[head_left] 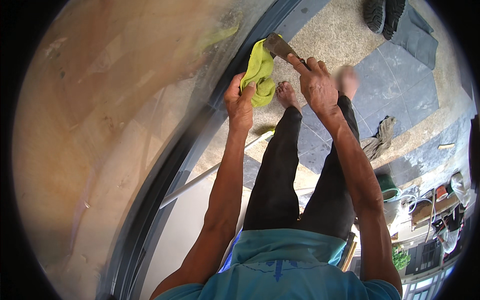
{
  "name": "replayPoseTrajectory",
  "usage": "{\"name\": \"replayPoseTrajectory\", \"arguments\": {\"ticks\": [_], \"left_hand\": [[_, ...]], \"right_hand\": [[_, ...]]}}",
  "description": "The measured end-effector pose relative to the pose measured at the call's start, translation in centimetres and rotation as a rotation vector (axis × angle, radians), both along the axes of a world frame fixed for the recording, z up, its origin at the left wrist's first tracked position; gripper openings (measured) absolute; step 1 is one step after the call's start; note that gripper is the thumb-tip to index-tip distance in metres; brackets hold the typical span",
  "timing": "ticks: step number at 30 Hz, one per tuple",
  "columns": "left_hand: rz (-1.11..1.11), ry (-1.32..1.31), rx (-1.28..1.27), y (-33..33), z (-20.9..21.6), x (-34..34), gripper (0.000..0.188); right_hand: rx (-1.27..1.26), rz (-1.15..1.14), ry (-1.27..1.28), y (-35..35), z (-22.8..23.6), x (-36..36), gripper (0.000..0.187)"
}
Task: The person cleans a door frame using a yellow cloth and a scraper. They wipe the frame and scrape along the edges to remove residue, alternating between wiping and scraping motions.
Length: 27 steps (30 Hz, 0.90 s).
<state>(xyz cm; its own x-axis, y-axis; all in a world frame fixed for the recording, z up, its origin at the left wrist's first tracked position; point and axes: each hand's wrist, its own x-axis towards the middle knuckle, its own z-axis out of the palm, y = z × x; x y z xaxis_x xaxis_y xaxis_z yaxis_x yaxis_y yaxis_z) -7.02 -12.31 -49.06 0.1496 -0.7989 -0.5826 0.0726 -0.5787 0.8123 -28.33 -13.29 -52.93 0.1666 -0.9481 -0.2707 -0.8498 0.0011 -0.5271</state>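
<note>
A: Where's the cloth (260,67)?
B: In the L hand (240,105), thumb on top, fingers behind, pinching its bunched lower part, right beside the dark frame (267,25) of the glass pane (115,125).
A: & the R hand (319,86)?
B: Curled round the handle of a scraper (280,46), index finger stretched twd the blade. Blade overlaps the cloth's top end; can't tell how hard it presses.
A: How'd they handle?
B: Cloth's prob. light, soft, floppy, nothing to break; can't tell if it's damp. Best hold = the thick folded bit, 1 thumb vs. the fingers, well away from the blade edge.
A: Scraper?
B: Prob. light but stiff, edge maybe sharp, face slick if wet. Take it by the handle, 1 finger fwd to steer.
A: Anything close by?
B: 1 white pole (200,179), passing under the L forearm (225,185).
</note>
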Motion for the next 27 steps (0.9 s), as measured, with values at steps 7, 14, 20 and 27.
{"name": "replayPoseTrajectory", "arguments": {"ticks": [7, 14, 20, 27], "left_hand": [[0.023, -0.005, -0.032, -1.7, -0.1, -0.2, 0.031], [0.042, 0.028, -0.071, -1.4, -1.2, 1.0, 0.032], [0.065, 0.03, -0.062, -1.5, -1.0, 0.8, 0.031], [0.067, -0.011, -0.015, -0.3, -1.1, 1.6, 0.03]], "right_hand": [[0.014, -0.033, -0.011, 0.0, 1.0, 0.0, 0.067], [0.04, 0.02, -0.056, 0.2, 0.7, 0.5, 0.068], [0.083, 0.091, -0.037, -1.0, 0.4, 1.3, 0.072], [0.086, 0.155, -0.079, -1.3, 0.3, 1.4, 0.064]]}}
